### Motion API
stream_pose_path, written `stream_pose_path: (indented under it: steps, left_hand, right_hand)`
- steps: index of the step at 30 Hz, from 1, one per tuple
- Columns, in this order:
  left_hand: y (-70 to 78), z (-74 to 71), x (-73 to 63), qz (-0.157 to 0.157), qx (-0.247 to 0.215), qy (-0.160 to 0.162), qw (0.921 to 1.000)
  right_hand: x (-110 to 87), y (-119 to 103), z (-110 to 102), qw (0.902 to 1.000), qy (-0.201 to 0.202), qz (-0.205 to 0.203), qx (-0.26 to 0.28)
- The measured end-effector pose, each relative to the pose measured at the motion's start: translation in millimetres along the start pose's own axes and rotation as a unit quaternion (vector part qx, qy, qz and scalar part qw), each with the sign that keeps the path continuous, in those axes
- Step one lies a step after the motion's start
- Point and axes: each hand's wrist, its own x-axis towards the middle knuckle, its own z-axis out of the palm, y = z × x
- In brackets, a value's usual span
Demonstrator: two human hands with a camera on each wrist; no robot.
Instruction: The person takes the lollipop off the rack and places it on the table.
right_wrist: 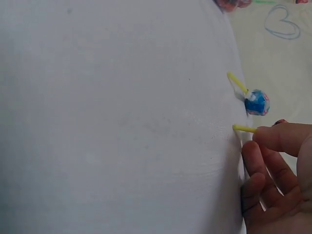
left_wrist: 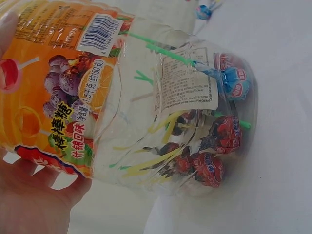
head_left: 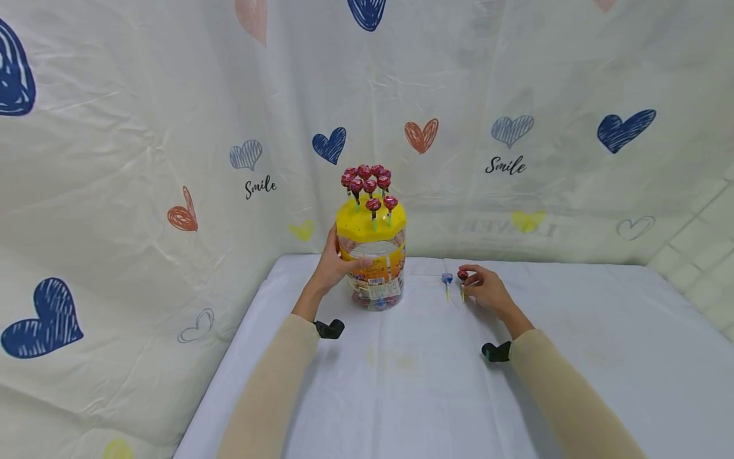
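Note:
A clear plastic jar (head_left: 375, 274) with a yellow lid (head_left: 367, 224) stands on the table's left half. Several red-wrapped lollipops (head_left: 373, 205) stick up from the lid. My left hand (head_left: 335, 264) grips the jar's side, its thumb lying across the orange label (left_wrist: 53, 92). Inside the jar, loose lollipops (left_wrist: 226, 134) with green and yellow sticks lie near the bottom. To the right, my right hand (head_left: 487, 290) pinches a red lollipop (head_left: 462, 275) by its yellow stick (right_wrist: 243, 128). Beside it, a blue lollipop (head_left: 447, 278) lies on the table, untouched.
A white cloth covers the table (head_left: 424, 382). Behind and to the left hangs a pale curtain (head_left: 459, 76) printed with hearts and words. Black wrist devices (head_left: 329, 329) sit at both sleeve cuffs.

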Motion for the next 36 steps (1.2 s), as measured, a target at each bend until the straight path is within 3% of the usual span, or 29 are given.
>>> stream_pose_path:
  steps: [22, 36]
  left_hand:
    - [-0.7, 0.1, 0.6, 0.006, -0.006, 0.002, 1.0]
    - [-3.8, -0.9, 1.3, 0.011, -0.005, 0.0, 0.9999]
  right_hand:
    - [9.8, 8, 2, 0.9971, -0.021, 0.028, -0.068]
    - [8.2, 12, -2, 0.9984, -0.022, 0.039, -0.036]
